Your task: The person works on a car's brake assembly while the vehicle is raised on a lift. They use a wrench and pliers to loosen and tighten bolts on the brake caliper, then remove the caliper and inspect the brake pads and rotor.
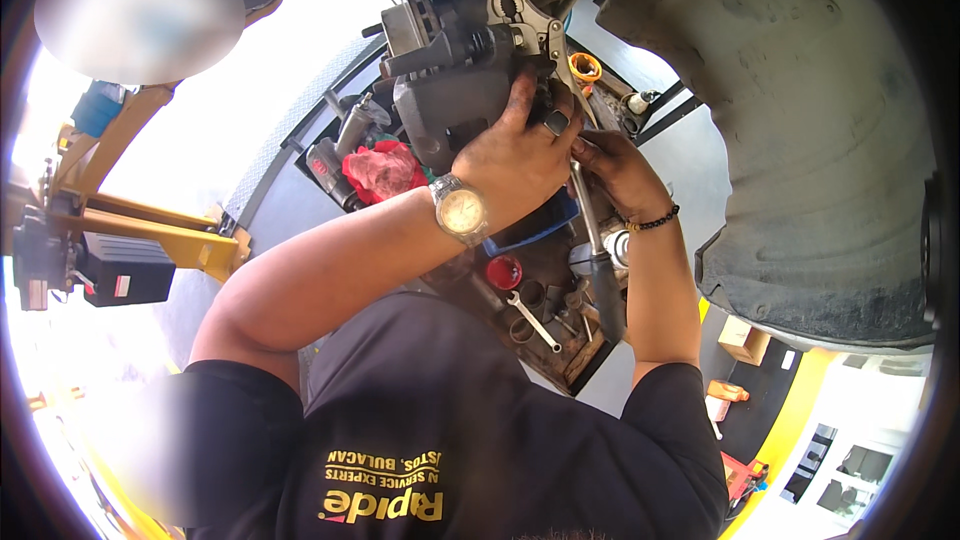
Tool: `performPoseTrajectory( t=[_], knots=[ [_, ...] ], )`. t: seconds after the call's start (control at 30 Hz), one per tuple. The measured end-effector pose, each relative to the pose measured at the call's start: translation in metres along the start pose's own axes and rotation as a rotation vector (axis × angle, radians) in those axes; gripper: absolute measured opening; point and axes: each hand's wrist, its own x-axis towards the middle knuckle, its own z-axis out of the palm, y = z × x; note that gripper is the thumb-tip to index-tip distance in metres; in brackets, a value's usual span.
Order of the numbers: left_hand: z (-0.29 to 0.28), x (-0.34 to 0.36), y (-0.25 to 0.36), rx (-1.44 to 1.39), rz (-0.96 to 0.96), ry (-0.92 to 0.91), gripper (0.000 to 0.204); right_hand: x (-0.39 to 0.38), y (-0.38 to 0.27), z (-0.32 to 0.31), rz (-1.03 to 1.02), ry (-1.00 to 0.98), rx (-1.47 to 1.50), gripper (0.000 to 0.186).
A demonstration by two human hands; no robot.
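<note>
A dark brake caliper [432, 112] hangs beside a ridged brake disc [415, 2] at upper centre. My left hand [515, 155] is closed on the caliper's right side, its fingers curled and partly hidden behind it. Silver locking pliers [552, 32] are clamped at the upper right of the caliper, their lower handle partly behind my fingers. My right hand [625, 175] is just right of my left, fingers closed round the upper end of a long chrome tool [591, 215] with a black handle. Where that tool's head sits is hidden by my hands.
A dark wheel-arch liner [820, 150] fills the right side. Below lies a tool cart with a red rag [385, 170], a blue tray [520, 235], a wrench [535, 322], a red cap [504, 270] and power tools [330, 172]. A yellow lift arm [185, 250] stands at left.
</note>
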Motion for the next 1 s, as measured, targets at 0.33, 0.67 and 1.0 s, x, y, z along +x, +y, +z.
performPoseTrajectory(
  t=[0.33,0.67,1.0],
  knots=[
    [-0.002,0.0,0.003,0.087,-0.048,0.073,0.038,0.0,0.008,-0.001,0.046,-0.084,0.167,0.042],
    [0.002,0.0,0.003,0.043,-0.033,-0.003,0.037,0.003,0.01,0.0,-0.234,0.034,-0.29,0.047],
    [0.001,0.001,0.004,0.057,-0.036,-0.02,0.031,0.001,0.012,0.008,-0.295,0.088,-0.266,0.044]
  ],
)
